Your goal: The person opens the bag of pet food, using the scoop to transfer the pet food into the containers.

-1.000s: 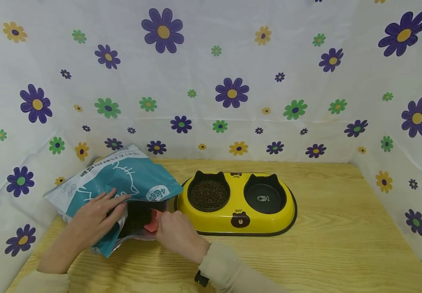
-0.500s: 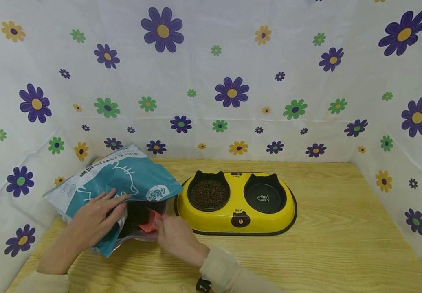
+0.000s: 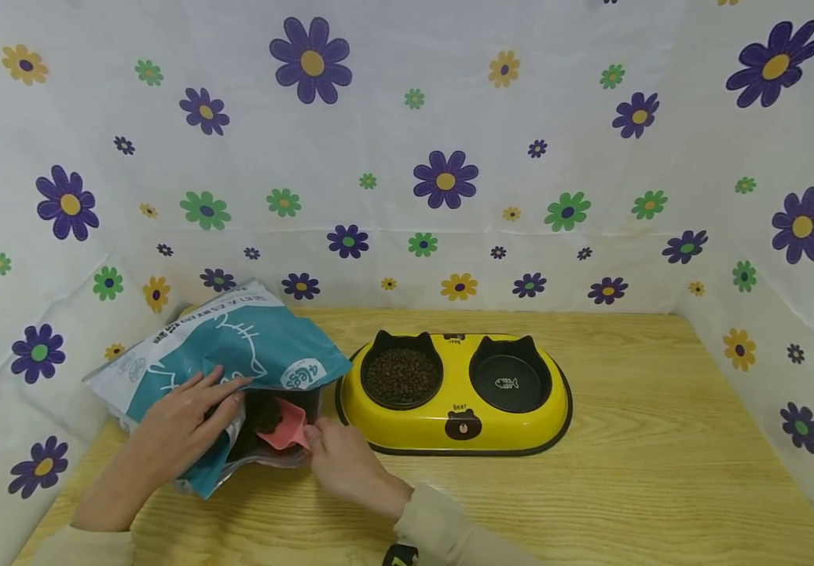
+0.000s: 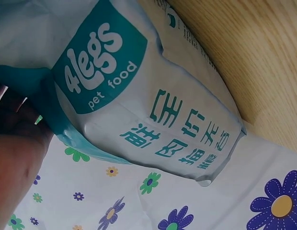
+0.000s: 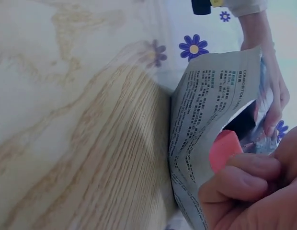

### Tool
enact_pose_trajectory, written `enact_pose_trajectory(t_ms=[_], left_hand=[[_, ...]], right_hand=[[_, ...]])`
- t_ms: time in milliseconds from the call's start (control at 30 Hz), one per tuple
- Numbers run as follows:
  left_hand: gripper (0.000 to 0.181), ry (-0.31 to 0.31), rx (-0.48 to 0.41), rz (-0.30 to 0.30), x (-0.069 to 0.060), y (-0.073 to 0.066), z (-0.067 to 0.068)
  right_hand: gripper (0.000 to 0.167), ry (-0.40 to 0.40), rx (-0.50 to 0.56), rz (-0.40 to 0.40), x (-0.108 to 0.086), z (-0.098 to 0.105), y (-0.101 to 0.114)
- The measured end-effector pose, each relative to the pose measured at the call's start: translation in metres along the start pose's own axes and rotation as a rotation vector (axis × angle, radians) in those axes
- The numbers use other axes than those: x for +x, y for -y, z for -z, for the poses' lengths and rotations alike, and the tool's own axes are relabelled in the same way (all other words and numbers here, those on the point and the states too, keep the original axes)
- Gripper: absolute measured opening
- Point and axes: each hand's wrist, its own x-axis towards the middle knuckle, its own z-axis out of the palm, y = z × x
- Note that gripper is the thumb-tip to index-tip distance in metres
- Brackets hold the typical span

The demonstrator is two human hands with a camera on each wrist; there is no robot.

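A teal and white pet food bag (image 3: 287, 338) lies on its side, its mouth facing the person. My left hand (image 3: 184, 417) grips the upper edge of that mouth, fingers spread over the teal front; in the left wrist view the hand (image 4: 19, 158) is partly hidden behind the bag (image 4: 177, 120). My right hand (image 3: 350, 464) holds a pink scoop (image 3: 285, 427) by its handle. The scoop's bowl is inside the bag mouth, with dark kibble (image 3: 265, 410) at its far edge. In the right wrist view, curled fingers (image 5: 239, 184) hide the handle of the scoop (image 5: 225, 151).
Right of the bag stands a yellow double feeder (image 3: 460, 393) with two black cat-eared bowls. Brown kibble (image 3: 401, 376) fills the left bowl; the right bowl (image 3: 509, 385) shows a fish print. A flowered cloth (image 3: 379, 118) encloses the wooden table (image 3: 633, 472) behind and at both sides.
The right hand has drawn the scoop slightly back and tilted it, so its bowl now shows more, with kibble in it. The left hand and bag stay in place.
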Motion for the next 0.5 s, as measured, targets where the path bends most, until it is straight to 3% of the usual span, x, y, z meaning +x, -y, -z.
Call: enact_pose_trajectory(t_ms=[500], left_hand=[[0.041, -0.013, -0.003, -0.010, 0.000, 0.002, -0.002]], right_hand=[[0.026, 0.150, 0.269, -0.044, -0.012, 0.015, -0.011]])
